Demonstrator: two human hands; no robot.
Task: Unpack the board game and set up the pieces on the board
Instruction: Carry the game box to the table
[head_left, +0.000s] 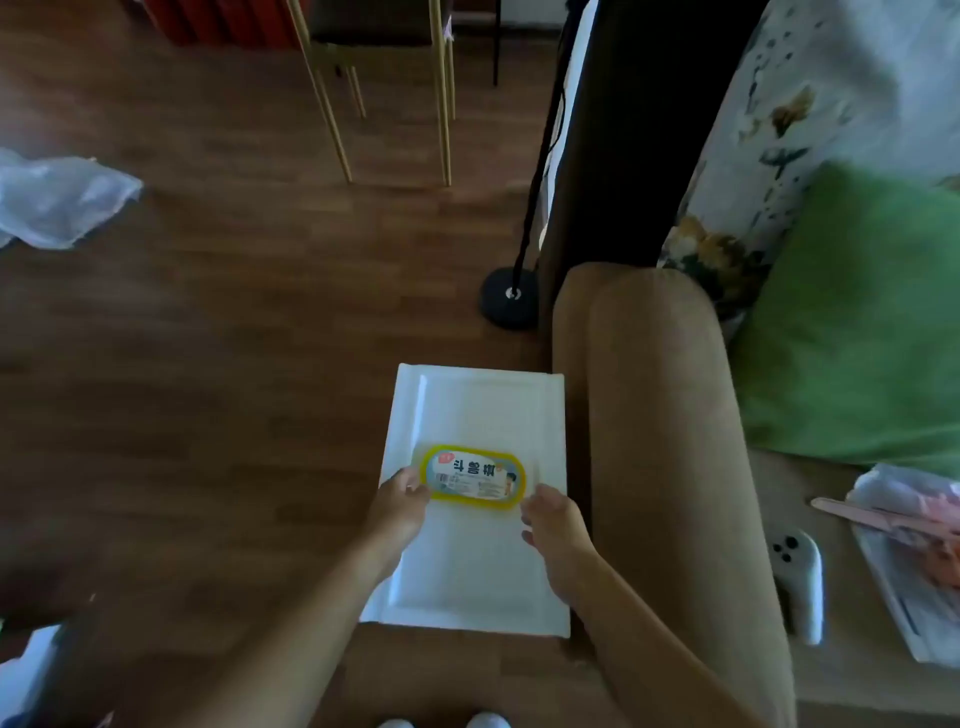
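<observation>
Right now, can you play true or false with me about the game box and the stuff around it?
1. Both hands hold the yellow-rimmed game box. True: the left hand has one end and the right hand the other.
2. The box is over a white tray. True.
3. The tray lies on the sofa. False: it lies on the wooden floor.
4. The cushion is red. False: it is green.
5. A plastic bag lies on the floor. True.
</observation>
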